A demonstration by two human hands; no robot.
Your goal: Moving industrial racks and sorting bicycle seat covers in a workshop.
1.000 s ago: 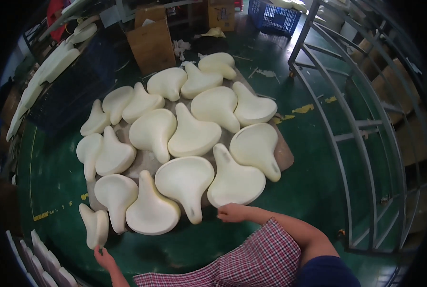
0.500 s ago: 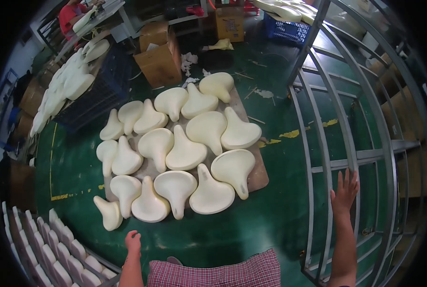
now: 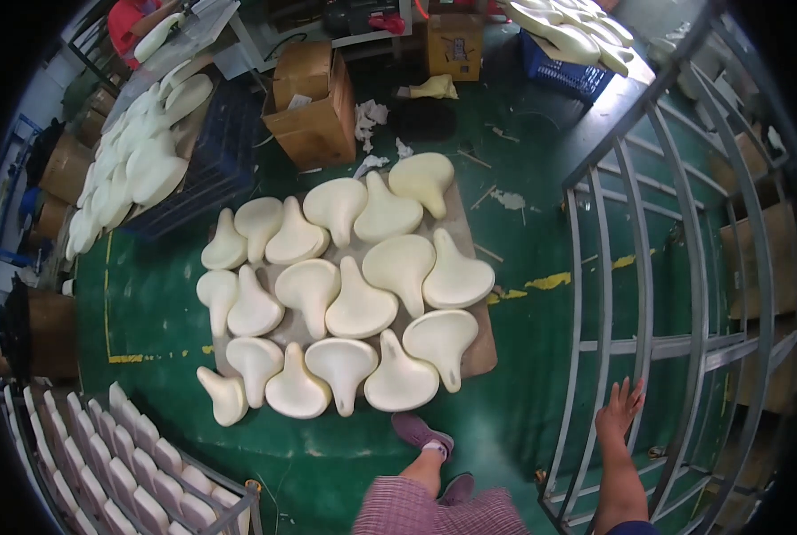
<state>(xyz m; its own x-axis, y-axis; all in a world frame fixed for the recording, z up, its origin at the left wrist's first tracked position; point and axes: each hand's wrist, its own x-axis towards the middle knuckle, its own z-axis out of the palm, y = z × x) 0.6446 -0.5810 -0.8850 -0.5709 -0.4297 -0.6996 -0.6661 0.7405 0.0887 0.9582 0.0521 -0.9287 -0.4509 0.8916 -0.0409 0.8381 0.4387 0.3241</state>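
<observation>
A: Taking the brown board (image 3: 481,355) as our landmark, where do we find the hands?

B: We see the right hand (image 3: 619,415) to the right of the board, fingers spread and grasping nothing that we can make out. It appears in front of the bars of the metal rack (image 3: 675,345); whether it touches them we cannot tell. The left hand lies outside the view, so its state we cannot tell.

A: What do we note on the board itself?

B: Rows of pale saddle-shaped pads (image 3: 360,299), closely set. A mauve shoe (image 3: 422,432) stands just beside the near edge.

A: And what obstructs the floor around it?

B: The metal rack bounds the right side, with a yellow floor marking (image 3: 550,281) between. Nearer than the board, at left, we find a rack of pale blocks (image 3: 123,481); beyond its far left corner, a laden blue crate (image 3: 211,169). Past the far edge stand a cardboard box (image 3: 313,129) and, beside it, crumpled paper (image 3: 370,119).
</observation>
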